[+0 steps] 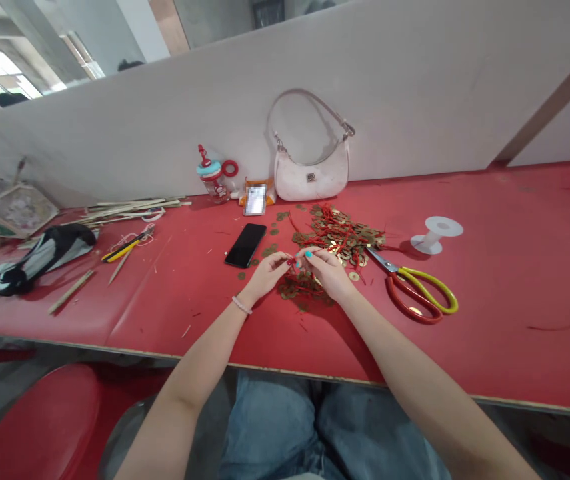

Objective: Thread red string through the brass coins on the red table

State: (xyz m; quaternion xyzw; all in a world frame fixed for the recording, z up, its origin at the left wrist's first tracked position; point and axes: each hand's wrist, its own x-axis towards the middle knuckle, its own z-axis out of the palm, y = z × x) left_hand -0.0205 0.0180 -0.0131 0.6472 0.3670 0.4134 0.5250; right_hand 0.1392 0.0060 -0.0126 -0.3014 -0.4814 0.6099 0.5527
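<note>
My left hand (271, 272) and my right hand (329, 272) meet over the red table, fingertips pinched close together. A bit of red cord shows between them; whether a coin hangs on it is too small to tell. Just beyond my fingers lies a heap of brass-coloured coins tied with red cords (342, 233). More coins with cords (301, 287) lie under and between my hands. To the right, scissors (409, 283) with one red and one yellow handle lie with their tips at the heap. A black phone (245, 245) rests left of my left hand.
A white spool (435, 235) stands at the right. Along the back wall are a pale handbag (312, 177), an orange packet (271, 193) and a lidded cup (215, 180). Further left lie thin sticks (129, 210), a yellow cutter (121, 250) and a black-and-white pouch (47, 257).
</note>
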